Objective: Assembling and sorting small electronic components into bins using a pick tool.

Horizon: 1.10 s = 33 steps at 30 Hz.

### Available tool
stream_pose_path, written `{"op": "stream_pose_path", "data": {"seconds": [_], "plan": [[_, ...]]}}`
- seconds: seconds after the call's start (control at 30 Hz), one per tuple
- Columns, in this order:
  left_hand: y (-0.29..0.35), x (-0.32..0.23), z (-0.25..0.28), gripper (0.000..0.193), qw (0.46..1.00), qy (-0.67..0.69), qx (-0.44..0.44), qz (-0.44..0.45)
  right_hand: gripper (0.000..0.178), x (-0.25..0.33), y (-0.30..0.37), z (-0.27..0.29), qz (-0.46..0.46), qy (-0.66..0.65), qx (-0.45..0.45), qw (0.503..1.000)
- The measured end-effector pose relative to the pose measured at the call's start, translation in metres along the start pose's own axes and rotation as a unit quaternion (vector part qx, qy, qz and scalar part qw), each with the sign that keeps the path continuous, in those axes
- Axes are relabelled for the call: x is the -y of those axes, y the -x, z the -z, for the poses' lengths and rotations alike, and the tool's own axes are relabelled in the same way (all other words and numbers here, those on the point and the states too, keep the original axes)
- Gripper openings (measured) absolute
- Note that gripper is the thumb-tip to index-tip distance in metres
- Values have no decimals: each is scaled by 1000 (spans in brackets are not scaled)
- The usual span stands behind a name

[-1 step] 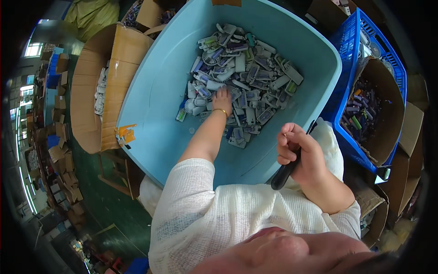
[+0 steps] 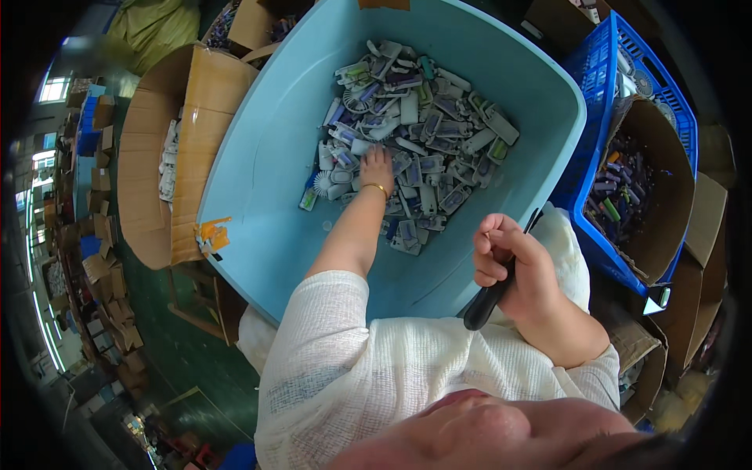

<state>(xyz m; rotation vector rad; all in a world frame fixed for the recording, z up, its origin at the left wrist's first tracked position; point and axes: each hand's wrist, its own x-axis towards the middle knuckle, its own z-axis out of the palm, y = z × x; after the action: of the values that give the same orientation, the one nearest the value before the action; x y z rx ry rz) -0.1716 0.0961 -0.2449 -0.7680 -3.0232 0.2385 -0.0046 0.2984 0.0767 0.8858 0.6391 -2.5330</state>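
Note:
My left hand [image 2: 377,169], with a gold bangle at its wrist, reaches into a large light-blue tub [image 2: 262,200]. Its fingers are stretched out on a heap of small white and grey plastic device parts [image 2: 435,125]; some have purple or green cylinders in them. A white piece [image 2: 361,146] lies at the fingertips. Outside the heap, close to my body, my right hand [image 2: 526,274] is closed around a black-handled tool [image 2: 487,305]. The tool's thin dark end shows past the hand, but its kind is unclear. The thumb and forefinger of that hand are nearly together.
A blue plastic crate [image 2: 576,184] on the right holds white fans and a cardboard box [image 2: 666,211] of dark and coloured cylinders. An open carton [image 2: 145,180] with white parts stands left of the tub, above a wooden stool [image 2: 196,301]. More cartons and a yellow-green sack [image 2: 157,31] lie farther off.
The view has shifted very slightly. Both hands and the heap otherwise look the same.

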Motion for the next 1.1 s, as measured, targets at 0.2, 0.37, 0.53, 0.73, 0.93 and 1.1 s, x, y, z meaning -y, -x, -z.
{"op": "stream_pose_path", "data": {"seconds": [0.2, 0.37, 0.53, 0.73, 0.93, 1.1], "plan": [[-39, 33, 1, 28, 986, -44, 146, -68, 8, -4, -13, -9, -59, 5, -4, 998], [-22, 60, 1, 27, 982, -54, 181, 18, 9, -29, -24, -13, -146, 68, 14, 987], [8, 57, 40, 55, 955, 227, 142, 125, 16, -59, -19, -11, -263, 140, 84, 951], [46, 52, 148, 41, 387, 882, 178, 200, 34, -75, -6, -3, -279, 224, 223, 907], [103, 26, 233, 43, 382, 899, 82, 199, 29, -77, -24, 4, 112, 541, 124, 824], [133, 7, 266, 44, 496, 847, -23, 191, 28, -91, -19, 16, 246, 714, 115, 645]]}}
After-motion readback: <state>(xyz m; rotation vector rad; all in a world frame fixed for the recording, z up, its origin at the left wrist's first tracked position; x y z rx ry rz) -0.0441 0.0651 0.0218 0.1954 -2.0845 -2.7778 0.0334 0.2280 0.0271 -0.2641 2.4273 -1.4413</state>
